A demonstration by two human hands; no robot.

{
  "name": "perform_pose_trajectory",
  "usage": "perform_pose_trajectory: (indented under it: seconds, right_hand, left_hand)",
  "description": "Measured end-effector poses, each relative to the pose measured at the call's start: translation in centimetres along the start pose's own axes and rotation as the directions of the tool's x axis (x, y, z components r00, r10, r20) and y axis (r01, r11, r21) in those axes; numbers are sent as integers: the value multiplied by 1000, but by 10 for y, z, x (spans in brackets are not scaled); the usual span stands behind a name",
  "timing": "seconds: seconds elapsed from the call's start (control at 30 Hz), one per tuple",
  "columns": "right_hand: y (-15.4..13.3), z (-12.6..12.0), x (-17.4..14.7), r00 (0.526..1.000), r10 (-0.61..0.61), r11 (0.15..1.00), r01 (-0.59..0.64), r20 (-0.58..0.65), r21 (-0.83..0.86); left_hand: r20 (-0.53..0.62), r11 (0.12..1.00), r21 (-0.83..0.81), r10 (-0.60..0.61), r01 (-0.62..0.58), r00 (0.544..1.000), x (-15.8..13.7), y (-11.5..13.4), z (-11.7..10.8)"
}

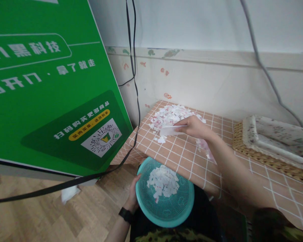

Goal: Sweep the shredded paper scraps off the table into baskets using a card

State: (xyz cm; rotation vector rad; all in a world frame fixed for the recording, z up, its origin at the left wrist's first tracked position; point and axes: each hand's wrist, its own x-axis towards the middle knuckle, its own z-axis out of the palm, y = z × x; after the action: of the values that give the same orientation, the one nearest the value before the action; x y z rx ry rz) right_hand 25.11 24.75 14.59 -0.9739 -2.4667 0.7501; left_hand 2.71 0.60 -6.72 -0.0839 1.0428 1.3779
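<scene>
- Green panel (50, 84), outlined box (30, 50): "AI黑科技".
- Beneath, cut off at left: "码开门·拿了就走".
- Dark green patch (65, 144): "扫码购买更多商品".
- Yellow strip (89, 125), small: "买肉买菜,送货到家".
- Below the strip: a round scan code (101, 137) on white.

Black cable (96, 175) in front of table corner (141, 142)

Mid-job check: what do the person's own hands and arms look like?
The left hand is ungloved, with a black watch-like band at the wrist; no sleeve shows on the left forearm. The right hand is also ungloved, the right forearm bare up to a dark, camouflage-like sleeve.
</scene>
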Motion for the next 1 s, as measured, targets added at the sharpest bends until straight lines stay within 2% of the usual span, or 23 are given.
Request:
perform_pose_trajectory:
  seconds: [0.07,0.2,0.3,0.43,0.53,0.67,0.77,0.9,1.0]
  right_hand:
    - [3,-3,0,1000,14,1000,-14,15,20]
    - [5,-3,1,990,-8,998,-1,141,66]
    - [12,-11,-2,995,28,997,-35,100,63]
    - [25,-35,-12,997,73,994,-75,33,85]
    - [32,-46,-16,994,106,994,-106,-20,3]
    - [34,-43,-14,995,101,992,-101,-5,-82]
    - [34,-39,-12,995,79,996,-77,56,-42]
    - [34,-36,-10,995,100,995,-100,11,-29]
    - [34,-34,-9,995,97,995,-96,38,-32]
  left_hand:
    - [-5,1000,21,15,-15,1000,0,0,1]
    - [10,1000,4,4,-4,1000,-1,-1,4]
    - [3,1000,-5,-22,22,1000,-3,-1,6]
    - [40,1000,23,-20,19,999,-2,-3,4]
    - [38,999,37,-16,14,999,1,-5,1]
    - [31,999,46,-29,27,999,3,-7,-1]
    - [32,999,49,-19,18,999,2,-7,0]
    - [13,998,67,-7,7,1000,1,-6,2]
    - [0,998,67,7,-7,1000,1,-5,2]
